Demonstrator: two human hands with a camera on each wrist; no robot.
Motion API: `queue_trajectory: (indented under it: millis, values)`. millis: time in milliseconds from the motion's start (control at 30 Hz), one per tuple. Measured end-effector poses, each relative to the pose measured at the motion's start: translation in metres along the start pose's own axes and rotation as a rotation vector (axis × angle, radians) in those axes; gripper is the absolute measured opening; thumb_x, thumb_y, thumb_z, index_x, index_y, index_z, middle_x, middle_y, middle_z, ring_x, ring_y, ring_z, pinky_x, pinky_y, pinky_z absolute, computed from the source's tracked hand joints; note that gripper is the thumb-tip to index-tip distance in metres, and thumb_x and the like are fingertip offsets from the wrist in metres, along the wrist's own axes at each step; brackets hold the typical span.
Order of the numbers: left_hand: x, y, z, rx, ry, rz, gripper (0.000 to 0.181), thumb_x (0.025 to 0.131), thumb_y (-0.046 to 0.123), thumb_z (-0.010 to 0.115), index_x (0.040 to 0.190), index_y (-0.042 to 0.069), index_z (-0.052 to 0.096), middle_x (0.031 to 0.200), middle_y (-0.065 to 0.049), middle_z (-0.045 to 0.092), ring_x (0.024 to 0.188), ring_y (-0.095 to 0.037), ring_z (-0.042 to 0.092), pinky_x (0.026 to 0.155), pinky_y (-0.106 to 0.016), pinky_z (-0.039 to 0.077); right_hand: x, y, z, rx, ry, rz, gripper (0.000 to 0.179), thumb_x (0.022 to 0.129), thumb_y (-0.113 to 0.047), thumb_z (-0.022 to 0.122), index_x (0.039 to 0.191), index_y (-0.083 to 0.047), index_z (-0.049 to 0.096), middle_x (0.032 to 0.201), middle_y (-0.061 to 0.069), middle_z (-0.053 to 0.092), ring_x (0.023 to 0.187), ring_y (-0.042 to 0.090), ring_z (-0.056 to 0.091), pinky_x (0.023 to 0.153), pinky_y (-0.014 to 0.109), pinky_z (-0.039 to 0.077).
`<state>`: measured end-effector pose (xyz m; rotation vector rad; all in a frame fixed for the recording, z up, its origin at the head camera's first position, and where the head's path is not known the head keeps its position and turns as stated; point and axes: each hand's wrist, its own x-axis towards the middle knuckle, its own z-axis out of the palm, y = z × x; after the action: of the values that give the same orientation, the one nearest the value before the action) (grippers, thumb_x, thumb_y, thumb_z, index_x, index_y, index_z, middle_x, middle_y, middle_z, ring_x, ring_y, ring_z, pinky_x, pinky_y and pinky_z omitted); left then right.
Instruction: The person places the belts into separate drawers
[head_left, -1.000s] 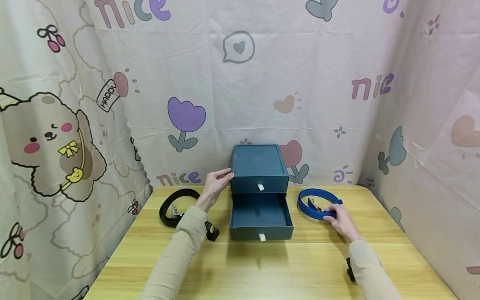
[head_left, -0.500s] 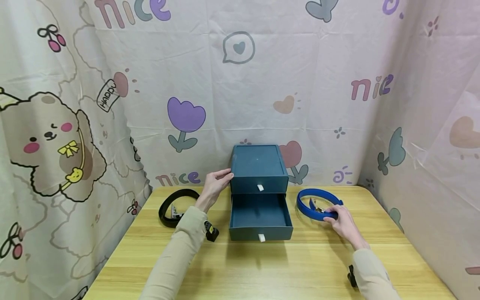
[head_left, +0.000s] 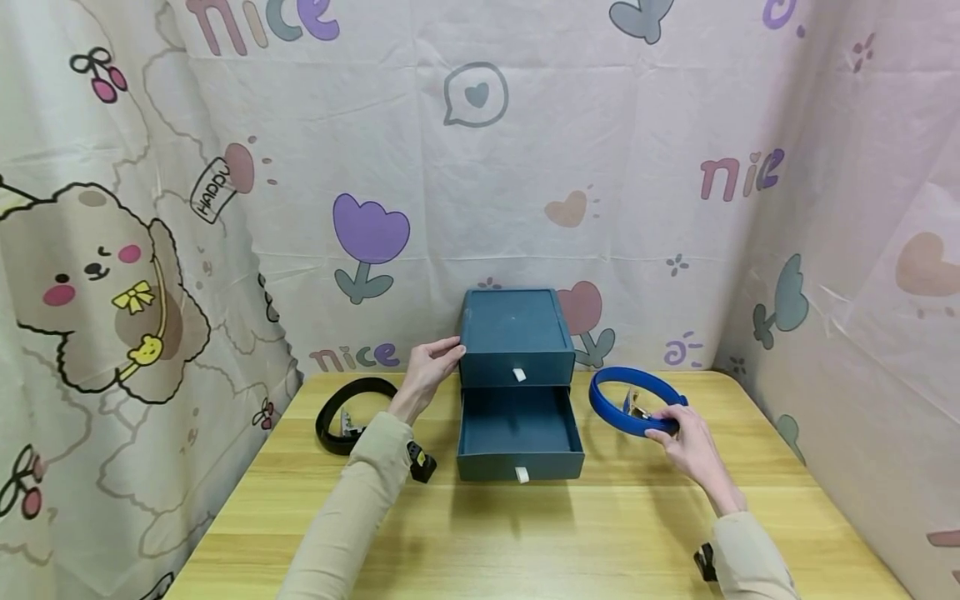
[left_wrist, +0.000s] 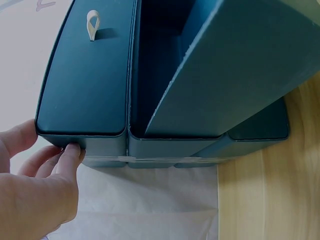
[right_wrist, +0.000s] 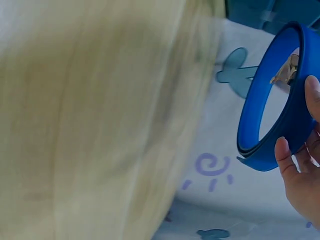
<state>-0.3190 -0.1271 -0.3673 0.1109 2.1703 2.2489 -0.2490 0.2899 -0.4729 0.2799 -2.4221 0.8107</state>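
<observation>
My right hand pinches a coiled blue belt at its near right edge, thumb on one side and fingers on the other. The coil is tilted, its far left side raised, and a shiny buckle shows inside the loop. In the right wrist view the blue belt stands on edge in the fingers. My left hand holds the upper left corner of a dark teal drawer cabinet. Its fingers bend against the cabinet's side. Below the top drawer, a pulled-out drawer stands empty.
A coiled black belt with a silver buckle lies on the wooden table, left of the cabinet and partly behind my left forearm. A patterned curtain hangs behind the table and along both sides. A white pull tab sticks out from the drawer front.
My right hand has lifted the blue belt a little, tilting the coil up and bringing it slightly left. The left hand keeps its place on the cabinet.
</observation>
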Motion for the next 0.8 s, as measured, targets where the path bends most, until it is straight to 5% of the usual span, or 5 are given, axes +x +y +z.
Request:
queue_trajectory:
  millis: [200,500,800]
  values:
    - [0.000,0.000,-0.001,0.000,0.033,0.005,0.043,0.100,0.006,0.061,0.141,-0.005,0.055,0.144,-0.027,0.055,0.137,-0.035,0.053,0.114,-0.043,0.044,0.005,-0.012,-0.004,0.032,0.023,-0.061,0.020,0.075,0.003,0.084,0.089,0.000,0.070,0.087,0.012,0.070,0.080,0.014,0.051,0.062,0.019,0.041]
    - [0.006,-0.004,0.018,-0.013,-0.014,0.013,0.043,0.099,0.007,0.062,0.139,-0.006,0.056,0.141,-0.027,0.058,0.132,-0.031,0.058,0.114,-0.044,0.045,-0.009,-0.014,-0.023,0.039,0.077,-0.060,0.024,0.070,0.008,0.085,0.089,0.002,0.070,0.085,0.014,0.069,0.074,-0.002,0.043,0.057,0.013,0.037]
    - [0.001,0.001,0.004,-0.017,0.030,0.004,0.042,0.099,0.007,0.062,0.139,-0.004,0.057,0.141,-0.026,0.058,0.133,-0.033,0.056,0.114,-0.044,0.045,-0.002,-0.050,-0.035,0.074,0.070,-0.118,0.027,0.070,0.008,0.085,0.090,-0.001,0.070,0.086,0.011,0.069,0.071,0.002,0.045,0.058,0.012,0.036]
